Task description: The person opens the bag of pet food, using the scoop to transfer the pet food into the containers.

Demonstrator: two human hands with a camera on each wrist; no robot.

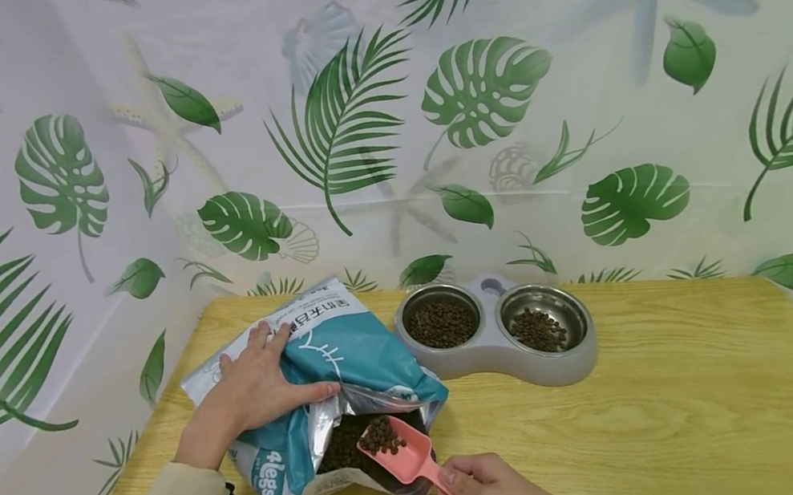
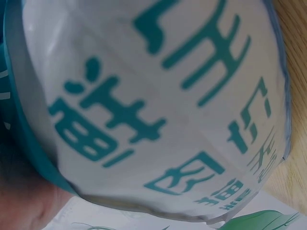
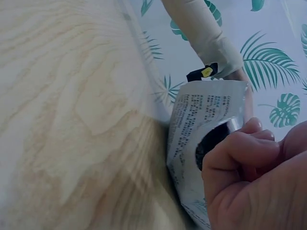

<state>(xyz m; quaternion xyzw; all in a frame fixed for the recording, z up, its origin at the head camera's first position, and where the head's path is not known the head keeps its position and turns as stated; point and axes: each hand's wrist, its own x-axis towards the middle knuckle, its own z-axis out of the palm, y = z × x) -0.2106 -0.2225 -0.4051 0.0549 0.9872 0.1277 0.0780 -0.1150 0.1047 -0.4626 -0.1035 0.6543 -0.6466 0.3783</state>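
On the bench, the bag lies near the left edge, mouth toward the near edge. The double bowl stands by the far edge. The left grip, spread, presses the bag, probably for steadiness; the right grip pinches the pink scoop over the mouth, perhaps so spilled kibble returns inside.

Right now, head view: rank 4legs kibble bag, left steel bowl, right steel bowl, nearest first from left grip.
1. 4legs kibble bag, directly under left grip.
2. Left steel bowl, right of the bag.
3. Right steel bowl, farthest right.
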